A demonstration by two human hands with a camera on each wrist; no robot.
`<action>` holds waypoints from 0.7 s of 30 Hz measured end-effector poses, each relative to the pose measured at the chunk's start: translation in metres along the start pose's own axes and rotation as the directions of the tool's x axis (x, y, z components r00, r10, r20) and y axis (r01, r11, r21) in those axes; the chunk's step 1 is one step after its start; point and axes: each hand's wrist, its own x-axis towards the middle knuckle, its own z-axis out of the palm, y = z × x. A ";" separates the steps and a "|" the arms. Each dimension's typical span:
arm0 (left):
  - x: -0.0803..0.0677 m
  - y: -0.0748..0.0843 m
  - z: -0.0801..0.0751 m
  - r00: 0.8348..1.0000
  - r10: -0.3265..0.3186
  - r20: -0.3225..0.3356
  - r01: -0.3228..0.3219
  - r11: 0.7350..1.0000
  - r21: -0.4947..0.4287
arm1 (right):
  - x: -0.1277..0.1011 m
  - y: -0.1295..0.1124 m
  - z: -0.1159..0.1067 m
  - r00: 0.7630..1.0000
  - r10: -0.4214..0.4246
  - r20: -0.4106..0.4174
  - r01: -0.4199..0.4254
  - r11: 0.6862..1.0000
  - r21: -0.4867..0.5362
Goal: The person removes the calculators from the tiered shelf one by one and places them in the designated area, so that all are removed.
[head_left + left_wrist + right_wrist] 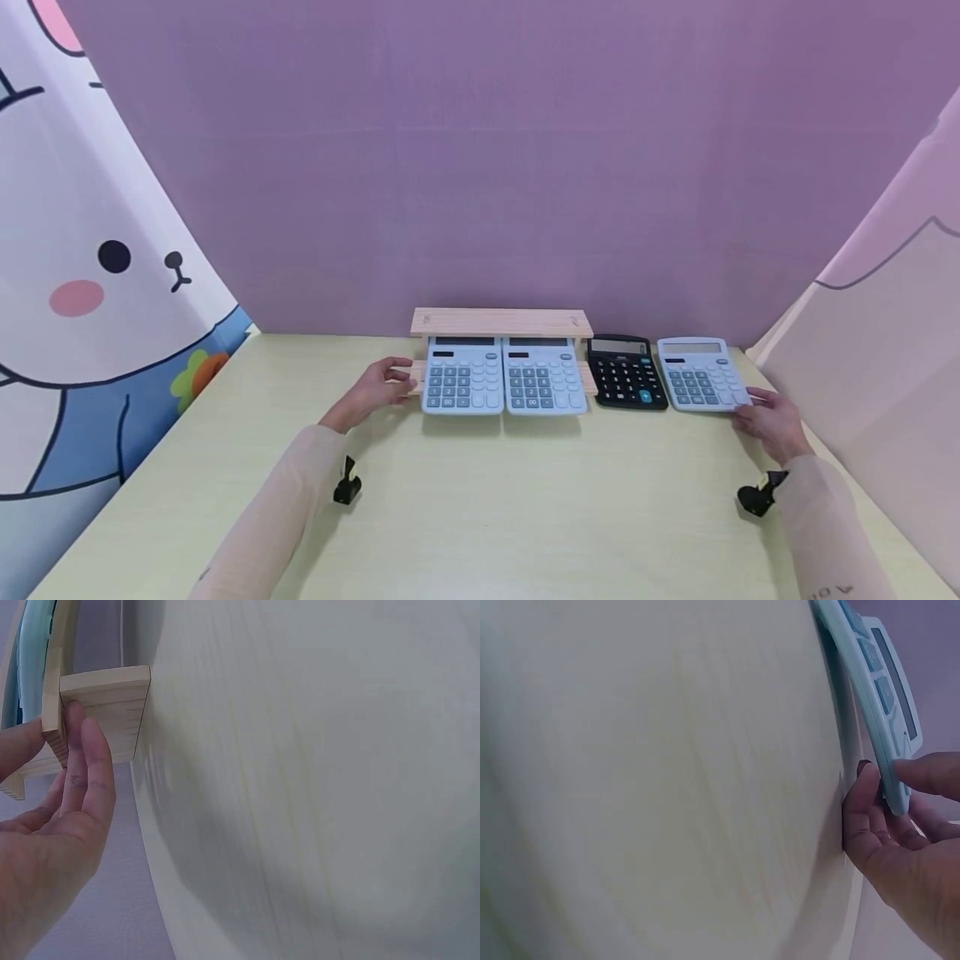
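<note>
A wooden rack [500,322] stands at the back of the table and carries two light-blue calculators [462,377] [544,377] side by side. My left hand [401,379] is at the rack's left end; in the left wrist view the left hand [64,735] pinches a thin wooden slat [105,701] between thumb and fingers. Right of the rack lie a black calculator [626,371] and a third light-blue calculator [702,373]. My right hand [750,404] holds that calculator's near right corner. In the right wrist view the right hand [885,780] has its thumb under the calculator's edge [870,682] and fingers on top.
The pale wooden table [525,500] runs toward me. A purple backdrop [495,167] closes the far side. A cartoon-printed curtain [90,275] hangs at the left and a pinkish one [885,333] at the right. Black wrist cameras [347,487] [757,497] sit on both forearms.
</note>
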 end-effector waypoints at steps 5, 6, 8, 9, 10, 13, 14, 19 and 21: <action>-0.002 0.001 0.000 1.000 0.010 0.003 -0.010 1.000 -0.007 | 0.002 0.002 0.000 1.000 0.002 0.000 -0.002 0.996 -0.085; -0.002 0.001 0.000 1.000 0.011 0.003 -0.011 1.000 -0.012 | 0.003 0.003 0.000 1.000 -0.002 0.005 0.002 0.995 -0.101; -0.002 0.002 0.001 1.000 0.013 0.007 -0.012 1.000 -0.017 | 0.003 0.004 0.000 1.000 -0.013 0.014 0.014 0.991 -0.136; -0.002 0.002 0.001 1.000 0.012 0.009 -0.012 1.000 -0.018 | 0.004 0.004 0.000 1.000 -0.017 0.014 0.019 0.988 -0.155; -0.002 0.002 0.000 1.000 0.011 0.008 -0.011 1.000 -0.017 | 0.004 0.004 0.000 1.000 -0.020 0.014 0.022 0.985 -0.170; -0.002 0.002 0.000 1.000 0.011 0.008 -0.011 1.000 -0.014 | 0.005 0.005 0.000 1.000 -0.026 0.011 0.028 0.974 -0.226; -0.001 0.002 0.000 1.000 0.009 0.007 -0.009 1.000 -0.015 | 0.005 0.005 0.000 1.000 -0.027 0.011 0.029 0.969 -0.247; -0.002 0.002 0.000 1.000 0.012 0.009 -0.012 1.000 -0.018 | 0.005 0.006 -0.001 1.000 -0.027 0.012 0.029 0.950 -0.312; -0.002 0.002 0.000 1.000 0.011 0.010 -0.011 1.000 -0.024 | 0.006 0.007 -0.002 1.000 -0.029 0.009 0.030 0.941 -0.337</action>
